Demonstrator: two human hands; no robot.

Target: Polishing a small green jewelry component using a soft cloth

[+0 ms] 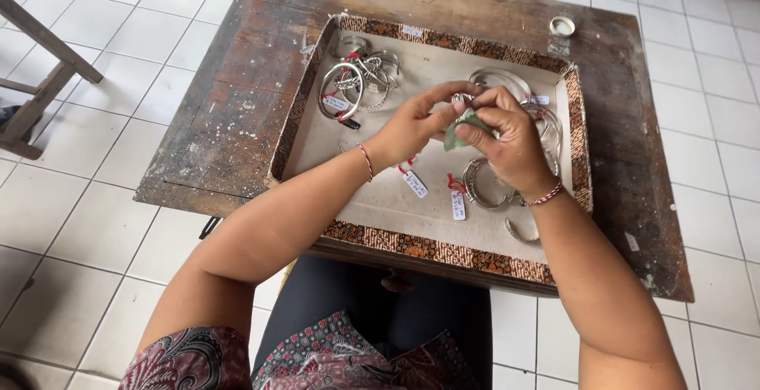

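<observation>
I am looking down past a patterned skirt at the bottom of the frame, where both forearms are reaching up and inward toward the centre. The near edge of the tray, a shallow rectangular one with a brown patterned border, is hanging slightly over the near edge of the worn wooden table. Bare tray floor is lying open in the lower left part of the tray, and bare tabletop is showing wide to its left and narrower to its right. My left hand is curling in from the left, its thumb and fingers pinched shut on a small silver piece at centre frame; a red cord bracelet is sitting on that wrist. My right hand is arching over from the right, fingers bent and closed on a green cloth, which is pressing against the silver piece just where the two hands are meeting. Just below the hands, white paper tags on red strings are lying on the tray floor beside a silver bangle. Farther up, a heap of silver bracelets is resting in the upper left corner of the tray, and more bangles are curving behind the right hand. At the far right corner of the table a small round cap is sitting alone, with white floor tiles all around.
</observation>
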